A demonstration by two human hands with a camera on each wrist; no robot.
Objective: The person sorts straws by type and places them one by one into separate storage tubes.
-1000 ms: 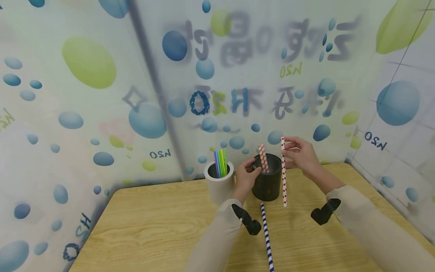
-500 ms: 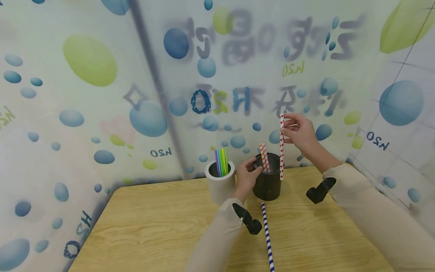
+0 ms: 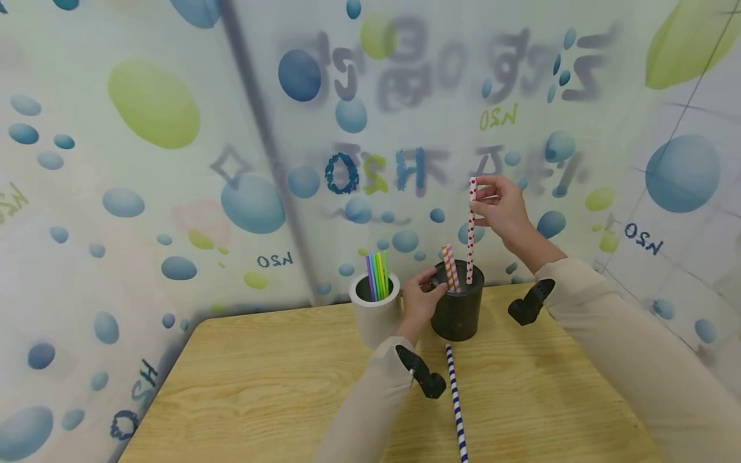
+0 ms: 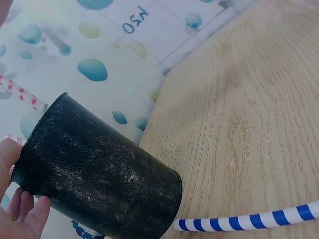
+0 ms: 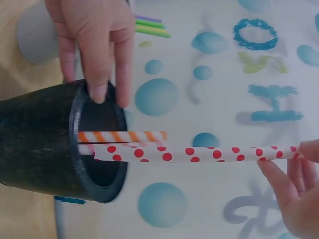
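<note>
My left hand [image 3: 419, 302] holds the rim of a black cup [image 3: 456, 318] at its left side. In the right wrist view its thumb [image 5: 97, 74] lies over the rim of the cup. My right hand [image 3: 502, 209] pinches a white paper straw with red dots [image 3: 471, 235] near its top end. The straw hangs upright, its lower end at the cup's mouth. An orange-striped straw [image 3: 447, 262] and a pink-striped straw [image 3: 454, 280] lean inside the cup. How deep the dotted straw reaches is unclear.
Left of the black cup stands a white cup [image 3: 376, 325] holding several thin coloured straws [image 3: 377, 276]. A blue-striped straw [image 3: 455, 402] lies on the wooden table [image 3: 260, 379] in front of the black cup. A patterned curtain [image 3: 173, 270] hangs close behind the table.
My right hand has lifted the red-dotted straw from beside the black cup and carried it left to the cup's mouth. My left hand has stayed on the cup.
</note>
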